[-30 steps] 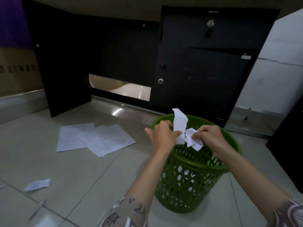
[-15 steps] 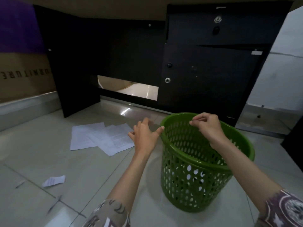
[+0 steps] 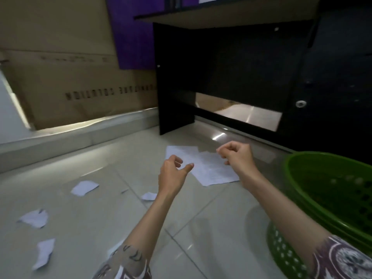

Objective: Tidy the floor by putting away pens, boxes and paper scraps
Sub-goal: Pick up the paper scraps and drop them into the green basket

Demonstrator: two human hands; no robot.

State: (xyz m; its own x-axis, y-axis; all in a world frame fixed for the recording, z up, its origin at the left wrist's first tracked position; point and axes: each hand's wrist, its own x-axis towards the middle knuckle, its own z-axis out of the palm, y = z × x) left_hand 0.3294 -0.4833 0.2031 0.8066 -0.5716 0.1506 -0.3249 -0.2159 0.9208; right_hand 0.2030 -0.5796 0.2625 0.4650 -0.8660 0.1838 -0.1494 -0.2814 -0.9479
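- Paper scraps (image 3: 84, 187) were seen scattered on the floor (image 3: 201, 228) at the lower left of the frame, well apart from each other.
- Two bigger paper sheets (image 3: 211, 170) were seen lying flat in the middle of the frame, one partly over the other, just behind the hands.
- The green basket (image 3: 330, 190) was seen at the right edge, near the right arm.
- A second ago, torn paper was held over the basket; now nothing was held, so that paper was most likely dropped inside.
- The view was turned left, away from the basket and toward the mess still on the floor.
- The left hand (image 3: 173, 174) was held loosely open above the floor, with the thumb stretched out and nothing in it.
- The right hand (image 3: 238, 158) was held with its fingers curled in, and nothing was gripped.
- A dark desk (image 3: 231, 77) and a cardboard box (image 3: 80, 87) were seen at the back.
- No pens could be made out, so much tidying was judged to be left.
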